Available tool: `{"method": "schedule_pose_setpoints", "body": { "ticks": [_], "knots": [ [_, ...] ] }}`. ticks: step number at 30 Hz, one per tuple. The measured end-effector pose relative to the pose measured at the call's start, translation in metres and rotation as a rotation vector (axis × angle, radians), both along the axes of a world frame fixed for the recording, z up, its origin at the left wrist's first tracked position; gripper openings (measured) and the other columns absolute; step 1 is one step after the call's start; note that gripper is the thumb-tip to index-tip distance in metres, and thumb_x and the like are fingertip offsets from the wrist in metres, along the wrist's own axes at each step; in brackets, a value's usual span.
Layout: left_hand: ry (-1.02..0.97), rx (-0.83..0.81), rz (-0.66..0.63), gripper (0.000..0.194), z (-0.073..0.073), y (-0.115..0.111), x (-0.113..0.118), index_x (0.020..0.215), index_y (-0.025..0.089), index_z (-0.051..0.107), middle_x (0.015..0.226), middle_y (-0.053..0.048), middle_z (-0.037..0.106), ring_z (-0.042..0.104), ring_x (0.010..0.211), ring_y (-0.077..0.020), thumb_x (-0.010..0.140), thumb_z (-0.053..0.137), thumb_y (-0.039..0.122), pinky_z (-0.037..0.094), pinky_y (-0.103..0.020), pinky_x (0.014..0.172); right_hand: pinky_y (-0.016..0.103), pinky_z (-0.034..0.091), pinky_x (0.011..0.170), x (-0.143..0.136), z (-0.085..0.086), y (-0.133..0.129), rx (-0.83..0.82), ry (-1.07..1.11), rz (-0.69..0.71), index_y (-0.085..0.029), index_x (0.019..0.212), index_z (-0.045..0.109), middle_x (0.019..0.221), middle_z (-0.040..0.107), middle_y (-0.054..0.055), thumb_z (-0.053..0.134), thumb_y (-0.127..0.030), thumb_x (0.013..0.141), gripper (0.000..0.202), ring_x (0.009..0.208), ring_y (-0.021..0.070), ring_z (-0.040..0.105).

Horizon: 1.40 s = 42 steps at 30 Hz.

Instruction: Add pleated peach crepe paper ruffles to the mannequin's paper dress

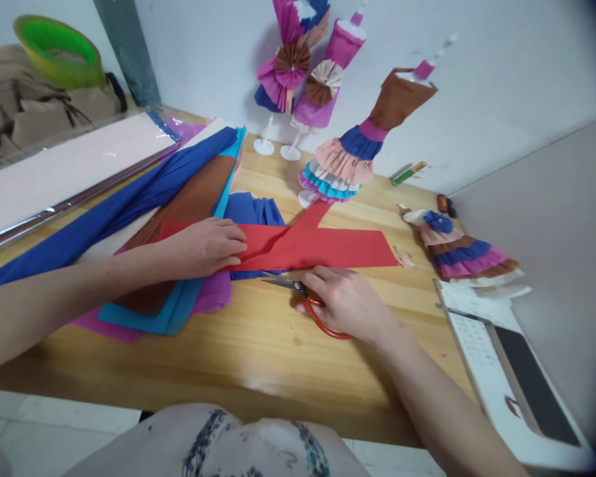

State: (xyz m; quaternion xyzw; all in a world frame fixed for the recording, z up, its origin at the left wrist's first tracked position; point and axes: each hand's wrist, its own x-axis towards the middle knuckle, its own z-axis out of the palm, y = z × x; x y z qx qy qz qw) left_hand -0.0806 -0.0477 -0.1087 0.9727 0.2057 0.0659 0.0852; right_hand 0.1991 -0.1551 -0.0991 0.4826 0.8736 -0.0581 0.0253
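Observation:
A long red paper piece (pixel 338 248) lies across the wooden table, with a strip sticking up toward the back. My left hand (pixel 206 246) rests on its left part, fingers bent together at the paper; whether they pinch it is hard to make out. Red-handled scissors (pixel 322 321) are in my right hand (pixel 345 298), just below the paper's front edge, their blades pointing left. Under and beside the red paper lie blue (pixel 255 209), brown (pixel 198 199) and turquoise (pixel 171 311) sheets.
Mannequins in paper dresses (pixel 357 146) stand at the back by the wall. Another small dress (pixel 467 255) lies at the right, above a white device (pixel 506 364). Packaged paper (pixel 79 165), beige cloth (pixel 24 99) and a green tape roll (pixel 59 53) are at the left.

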Motion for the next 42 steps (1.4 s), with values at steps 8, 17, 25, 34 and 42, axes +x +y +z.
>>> {"method": "schedule_pose_setpoints", "body": {
  "ticks": [8,17,25,34,42],
  "knots": [
    [0.267,-0.117,0.358,0.027,0.022,-0.016,0.001,0.11,0.018,0.066,0.119,-0.011,0.066,0.062,0.109,-0.0264,0.091,0.052,0.03,0.047,-0.037,0.093,0.03,0.041,0.065,-0.01,0.004,-0.012,-0.089,0.086,-0.074,-0.016,0.095,0.067,0.095,0.07,0.009,0.065,-0.039,0.087,0.024,0.083,0.0226,0.065],
    [0.281,-0.254,0.39,0.015,0.037,-0.018,0.007,0.08,0.018,0.058,0.095,-0.007,0.066,0.061,0.093,-0.0234,0.087,0.056,0.031,0.044,-0.03,0.075,0.023,0.034,0.052,-0.032,0.02,-0.023,-0.499,0.516,-0.158,-0.018,0.082,0.053,0.065,0.048,-0.003,0.055,-0.046,0.091,0.029,0.056,0.0109,0.043],
    [0.282,-0.315,0.445,0.034,0.036,-0.005,0.007,0.106,0.019,0.061,0.1,-0.006,0.068,0.06,0.094,-0.025,0.08,0.059,0.04,0.039,-0.029,0.071,0.022,0.044,0.046,-0.029,0.019,-0.026,-1.036,0.882,-0.326,-0.017,0.092,0.054,0.071,0.056,0.001,0.051,-0.07,0.087,0.053,0.054,0.0113,0.054],
    [0.096,-0.698,0.426,0.021,0.039,0.013,0.001,0.063,0.019,0.052,0.061,0.004,0.05,0.047,0.063,-0.0137,0.071,0.059,0.037,0.031,-0.026,0.059,0.019,0.035,0.04,-0.031,0.01,-0.022,-1.242,1.104,-0.449,-0.015,0.097,0.056,0.074,0.062,0.004,0.052,-0.079,0.08,0.066,0.049,0.0111,0.06],
    [0.045,-0.847,0.446,0.026,0.037,0.022,-0.004,0.071,0.017,0.061,0.066,0.002,0.057,0.051,0.065,-0.0139,0.07,0.061,0.043,0.033,-0.025,0.06,0.019,0.034,0.036,-0.043,-0.005,-0.01,-1.345,1.199,-0.498,-0.015,0.097,0.057,0.072,0.068,0.006,0.053,-0.086,0.072,0.076,0.047,0.0136,0.063]
  ]
}}
